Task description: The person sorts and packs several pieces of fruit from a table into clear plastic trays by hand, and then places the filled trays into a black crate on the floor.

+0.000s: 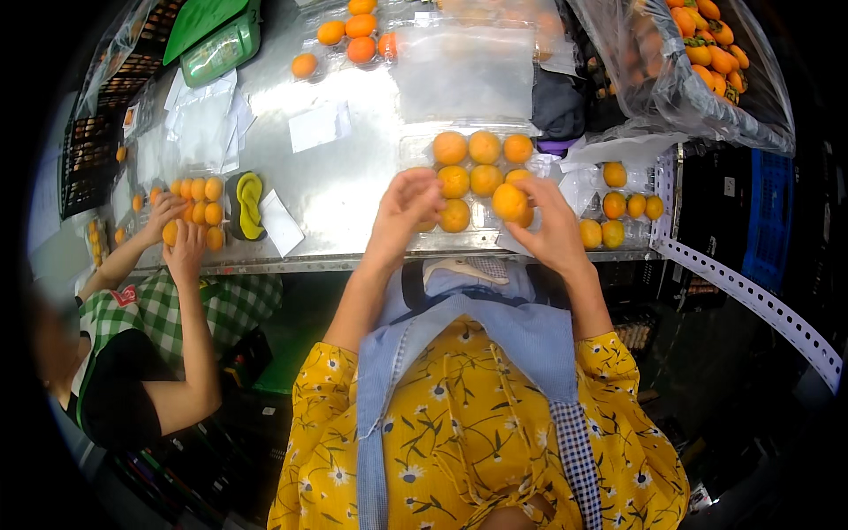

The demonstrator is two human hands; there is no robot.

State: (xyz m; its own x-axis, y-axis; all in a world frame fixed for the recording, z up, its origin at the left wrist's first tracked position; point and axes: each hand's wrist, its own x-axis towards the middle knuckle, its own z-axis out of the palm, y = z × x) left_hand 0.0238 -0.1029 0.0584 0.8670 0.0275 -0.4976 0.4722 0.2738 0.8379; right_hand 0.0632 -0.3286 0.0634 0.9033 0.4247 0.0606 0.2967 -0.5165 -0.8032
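Note:
A persimmon [510, 201] is between the fingers of my right hand [548, 222], raised over the right side of a clear plastic tray [416, 151]. Rows of orange persimmons [485, 147] fill much of that tray. At the tray's left side is my left hand [409, 211], its fingers curled and apart beside a persimmon [454, 216]; no fruit shows in its grip. One fruit at the near left is partly hidden by this hand. Above the tray, clear plastic packaging [467, 73] lies on the metal table [358, 159].
A co-worker's hands [182, 245] handle fruit at the left. A plastic-lined crate of persimmons [719, 53] stands at the upper right. More fruit [614, 205] lies right of my right hand. A green container [222, 50] and a black-and-yellow item [249, 205] are on the table.

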